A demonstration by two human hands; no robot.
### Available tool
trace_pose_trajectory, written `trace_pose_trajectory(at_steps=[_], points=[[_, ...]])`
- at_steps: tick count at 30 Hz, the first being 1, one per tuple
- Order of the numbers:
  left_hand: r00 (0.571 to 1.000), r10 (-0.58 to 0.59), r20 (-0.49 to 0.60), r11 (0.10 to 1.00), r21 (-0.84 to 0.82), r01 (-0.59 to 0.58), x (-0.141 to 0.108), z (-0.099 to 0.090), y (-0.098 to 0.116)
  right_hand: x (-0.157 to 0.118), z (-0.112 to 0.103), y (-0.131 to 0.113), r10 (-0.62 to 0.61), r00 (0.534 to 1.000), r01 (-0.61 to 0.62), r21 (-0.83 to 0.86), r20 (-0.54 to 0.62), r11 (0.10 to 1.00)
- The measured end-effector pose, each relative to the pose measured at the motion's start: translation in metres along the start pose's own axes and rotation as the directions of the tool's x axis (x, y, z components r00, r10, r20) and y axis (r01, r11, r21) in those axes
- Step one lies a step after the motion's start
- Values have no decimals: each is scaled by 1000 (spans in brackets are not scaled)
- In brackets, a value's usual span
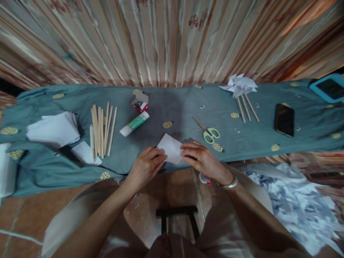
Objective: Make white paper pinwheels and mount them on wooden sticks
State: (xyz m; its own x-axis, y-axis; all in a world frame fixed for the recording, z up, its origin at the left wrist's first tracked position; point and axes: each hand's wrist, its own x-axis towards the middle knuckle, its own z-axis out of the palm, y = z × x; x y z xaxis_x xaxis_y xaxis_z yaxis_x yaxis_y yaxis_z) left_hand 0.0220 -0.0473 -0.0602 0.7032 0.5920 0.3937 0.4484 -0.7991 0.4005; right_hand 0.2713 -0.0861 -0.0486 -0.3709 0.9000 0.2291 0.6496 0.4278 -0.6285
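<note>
A white square of paper (171, 147) is held between my two hands near the front edge of the cloth-covered table, one corner pointing away from me. My left hand (149, 163) pinches its left corner between thumb and fingers. On the opposite corner, my right hand (201, 157) grips with thumb and fingertips. Scissors with pale green handles (211, 134) lie just beyond my right hand, blades pointing up and left. Past my left hand rests a green and white glue stick (134, 123), with a small open box of metal pins (140, 104) behind it.
Wooden sticks (100, 134) and a stack of white paper (55, 129) lie to the left. Paper pinwheels on sticks (240, 87), a black phone (284, 119) and a blue-framed device (329, 87) are at right. Paper scraps (298, 204) fill a bag below the table.
</note>
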Motion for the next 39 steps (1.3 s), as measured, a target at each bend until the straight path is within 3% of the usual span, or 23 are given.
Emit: trace_pose_trajectory(at_steps=[11, 16, 20, 26, 32, 36, 39], points=[[972, -217, -95, 960, -201, 194, 0, 2, -12, 17, 14, 11, 227, 965, -195, 225, -128, 955], [969, -234, -77, 943, -259, 207, 3, 3, -10, 24, 15, 1, 324, 937, -263, 344, -130, 901], [972, -216, -91, 960, -203, 194, 7, 4, -11, 28, 13, -7, 217, 966, -162, 332, -138, 929], [981, -106, -164, 993, 37, 113, 12, 2, -20, 23, 0, -14, 38, 974, -29, 47, -224, 999], [993, -107, -49, 993, -46, 105, 0, -2, -28, 6, 0, -7, -41, 998, 45, -93, 46, 995], [992, -127, 6, 987, -101, 126, -6, -8, -30, 2, 5, -9, -28, 998, 31, -69, 51, 997], [993, -117, 13, 988, -103, 118, -7, -9, -30, 7, 14, -19, -83, 994, 87, -66, 66, 994]])
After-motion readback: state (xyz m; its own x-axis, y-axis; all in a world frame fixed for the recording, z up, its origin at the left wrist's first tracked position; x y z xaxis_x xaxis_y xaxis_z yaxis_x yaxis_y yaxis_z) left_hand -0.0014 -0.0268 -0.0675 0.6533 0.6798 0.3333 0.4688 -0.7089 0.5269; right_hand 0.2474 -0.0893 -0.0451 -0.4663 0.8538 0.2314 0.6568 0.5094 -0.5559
